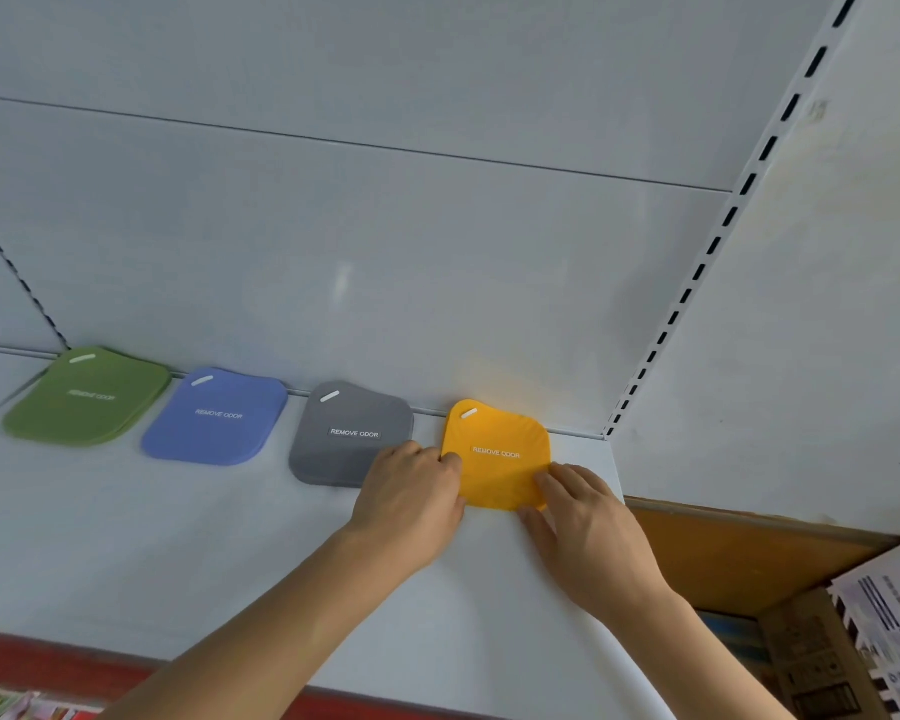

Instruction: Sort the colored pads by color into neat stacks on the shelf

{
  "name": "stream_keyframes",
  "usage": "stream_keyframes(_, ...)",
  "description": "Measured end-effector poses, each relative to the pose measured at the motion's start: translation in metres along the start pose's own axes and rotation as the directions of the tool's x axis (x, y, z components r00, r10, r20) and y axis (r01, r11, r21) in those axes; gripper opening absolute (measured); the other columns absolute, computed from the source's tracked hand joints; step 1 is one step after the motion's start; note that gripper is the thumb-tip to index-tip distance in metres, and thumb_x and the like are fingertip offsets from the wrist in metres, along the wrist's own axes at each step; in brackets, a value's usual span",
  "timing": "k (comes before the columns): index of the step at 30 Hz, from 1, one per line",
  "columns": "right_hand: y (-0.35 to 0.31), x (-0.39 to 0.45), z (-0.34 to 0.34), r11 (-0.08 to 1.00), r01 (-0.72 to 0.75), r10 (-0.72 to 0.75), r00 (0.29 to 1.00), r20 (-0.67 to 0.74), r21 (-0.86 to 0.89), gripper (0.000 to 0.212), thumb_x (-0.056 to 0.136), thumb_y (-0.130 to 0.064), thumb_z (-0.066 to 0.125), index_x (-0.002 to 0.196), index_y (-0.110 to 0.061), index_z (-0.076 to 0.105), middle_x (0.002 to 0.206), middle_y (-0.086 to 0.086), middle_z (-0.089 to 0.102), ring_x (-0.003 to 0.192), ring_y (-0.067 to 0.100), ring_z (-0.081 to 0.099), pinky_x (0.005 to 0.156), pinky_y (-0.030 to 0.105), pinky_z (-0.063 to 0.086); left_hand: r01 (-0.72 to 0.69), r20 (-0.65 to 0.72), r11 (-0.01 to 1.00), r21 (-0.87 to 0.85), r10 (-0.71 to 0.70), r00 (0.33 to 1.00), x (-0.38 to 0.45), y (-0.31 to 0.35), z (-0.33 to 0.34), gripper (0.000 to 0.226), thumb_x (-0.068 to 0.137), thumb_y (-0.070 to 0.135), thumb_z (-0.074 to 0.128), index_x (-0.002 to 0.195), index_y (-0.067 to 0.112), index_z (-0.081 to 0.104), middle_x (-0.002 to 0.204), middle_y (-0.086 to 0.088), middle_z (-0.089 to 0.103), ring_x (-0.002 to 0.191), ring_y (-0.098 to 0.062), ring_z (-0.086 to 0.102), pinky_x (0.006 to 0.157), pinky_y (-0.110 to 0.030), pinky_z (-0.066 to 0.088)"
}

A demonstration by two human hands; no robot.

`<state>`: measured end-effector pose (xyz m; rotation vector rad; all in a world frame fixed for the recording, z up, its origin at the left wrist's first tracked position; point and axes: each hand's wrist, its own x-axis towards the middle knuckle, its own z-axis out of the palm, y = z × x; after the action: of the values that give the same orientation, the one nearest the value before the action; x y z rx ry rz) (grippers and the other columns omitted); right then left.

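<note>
Four stacks of pads lie in a row along the back of the white shelf point(188, 537): green point(87, 397) at far left, then blue point(214, 418), grey point(346, 433) and yellow point(497, 454) at far right. Each top pad reads REMOVE ODOR. My left hand point(411, 496) presses against the yellow stack's left edge and covers the grey stack's near right corner. My right hand point(578, 517) holds the yellow stack's near right corner, thumb on top, fingers at the edge.
The shelf's back panel point(385, 252) rises behind the stacks. A side wall with a slotted upright point(697, 283) closes the right end. Cardboard boxes point(853, 646) stand lower right, beyond the shelf. A red strip point(48, 662) runs along the shelf's front edge.
</note>
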<state>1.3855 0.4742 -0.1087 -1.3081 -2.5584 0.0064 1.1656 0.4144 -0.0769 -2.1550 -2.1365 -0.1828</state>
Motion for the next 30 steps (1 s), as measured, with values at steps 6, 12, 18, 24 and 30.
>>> stream_keyframes(6,-0.006,-0.002,0.001,1.000,-0.010,0.010,1.000,0.009,-0.015,0.041,0.105,-0.048,0.035,0.117,-0.018,0.061,0.120,0.002,0.065,0.116,0.026,0.059,0.092,0.037,0.056,0.000,0.019,1.000,-0.007,0.000,1.000,0.001,-0.001,-0.001,0.026,0.100,0.042,0.055,0.105,0.017,0.060,0.108,-0.004,0.070,0.108,-0.030,0.060,0.083,-0.037,0.044)
stream_keyframes(12,-0.002,-0.004,0.000,1.000,-0.028,0.028,0.999,0.025,0.000,0.044,0.103,-0.050,0.036,0.125,-0.019,0.059,0.129,0.002,0.061,0.124,0.027,0.054,0.095,0.040,0.054,-0.053,-0.009,0.998,0.017,0.053,0.999,0.000,-0.006,0.007,0.029,0.099,0.046,0.055,0.101,0.020,0.067,0.101,-0.002,0.069,0.105,-0.029,0.061,0.084,-0.040,0.046)
stream_keyframes(18,-0.003,-0.003,-0.003,0.999,-0.044,0.044,0.998,0.038,-0.006,0.045,0.103,-0.050,0.038,0.130,-0.019,0.056,0.136,0.004,0.057,0.128,0.030,0.052,0.099,0.044,0.052,-0.076,-0.060,0.996,-0.041,0.074,0.995,-0.001,-0.012,0.012,0.034,0.094,0.051,0.048,0.102,0.021,0.061,0.108,-0.002,0.063,0.107,-0.029,0.058,0.086,-0.042,0.049)
stream_keyframes(24,0.002,0.001,-0.009,0.991,-0.124,0.129,0.985,0.112,-0.051,0.075,0.099,-0.072,0.019,0.151,-0.024,0.042,0.158,0.009,0.045,0.148,0.032,0.037,0.115,0.047,0.042,-0.051,-0.038,0.995,-0.082,0.048,0.998,0.005,-0.018,0.015,0.065,0.084,0.068,0.033,0.115,0.019,0.062,0.117,-0.001,0.061,0.115,-0.029,0.056,0.095,-0.046,0.049)
stream_keyframes(30,-0.005,0.003,-0.023,0.984,-0.172,0.174,0.984,0.027,-0.052,0.076,0.100,-0.073,0.020,0.153,-0.022,0.041,0.159,0.007,0.044,0.150,0.029,0.034,0.118,0.044,0.040,-0.011,-0.085,0.997,-0.078,0.004,0.996,0.009,-0.014,0.002,0.066,0.090,0.065,0.028,0.126,0.020,0.061,0.123,0.002,0.064,0.118,-0.026,0.058,0.096,-0.044,0.049)
